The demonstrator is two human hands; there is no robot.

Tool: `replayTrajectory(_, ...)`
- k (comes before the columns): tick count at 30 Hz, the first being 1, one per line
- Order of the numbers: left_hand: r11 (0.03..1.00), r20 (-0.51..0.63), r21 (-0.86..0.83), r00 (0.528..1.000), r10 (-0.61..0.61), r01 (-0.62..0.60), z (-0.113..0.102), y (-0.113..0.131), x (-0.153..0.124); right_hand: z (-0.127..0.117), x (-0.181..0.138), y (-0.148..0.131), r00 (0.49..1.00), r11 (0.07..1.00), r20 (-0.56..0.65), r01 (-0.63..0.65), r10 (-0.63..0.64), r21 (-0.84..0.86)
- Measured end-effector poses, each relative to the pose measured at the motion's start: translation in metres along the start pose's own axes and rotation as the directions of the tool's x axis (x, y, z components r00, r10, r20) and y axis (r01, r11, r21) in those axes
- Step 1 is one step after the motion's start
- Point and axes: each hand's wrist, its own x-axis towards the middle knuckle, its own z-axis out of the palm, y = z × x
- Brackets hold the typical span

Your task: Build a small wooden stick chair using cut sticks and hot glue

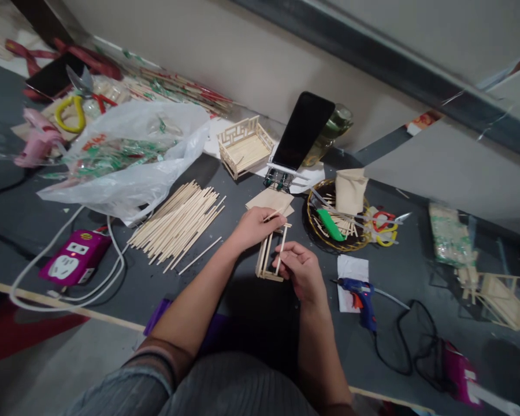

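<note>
The frame stands on the table, directly in front of the person, between both hands. It is a small open cage of thin wooden sticks. The left hand rests at its far end, with the fingers closed on a short stick. The right hand is at the near side, thumb and fingertips pinched on one upright bar of the frame.

The frame looks very light and stiff, but also fragile. The bars are thin and the joints probably give way under a squeeze or a twist. It seems safer to take it at the corners, where the bars meet, or along the bottom rails, with light pressure only. The short stick is light too and may slip from the fingers.

By count, there is one frame in the hands, one short stick, one glue gun just right of the right hand, one pile of sticks with one loose stick beside it, one small bench, one phone, one basket, one plastic bag and two power strips.
</note>
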Motion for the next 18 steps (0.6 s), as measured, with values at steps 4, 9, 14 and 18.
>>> replayTrajectory(4, 0.996, -0.042, 0.010, 0.996, 0.084, -0.084, -0.003, 0.003, -0.001, -0.001, 0.002, 0.002, 1.000, 1.000, 0.009, 0.009, -0.009, 0.015)
replayTrajectory(9, 0.994, -0.284, 0.045, 0.953, 0.105, -0.096, -0.017, -0.003, -0.005, -0.003, 0.002, 0.001, 0.998, 0.999, 0.045, 0.032, -0.034, 0.044)
replayTrajectory(14, 0.975, -0.352, 0.221, 0.933, 0.068, 0.012, -0.040, -0.014, -0.029, -0.005, -0.001, -0.002, 0.996, 0.995, 0.056, 0.061, -0.066, 0.076)
replayTrajectory(18, 0.987, -0.307, 0.136, 0.951, -0.041, 0.087, -0.038, -0.015, -0.055, -0.008, -0.003, -0.006, 0.993, 0.989, 0.041, 0.106, -0.110, 0.101)
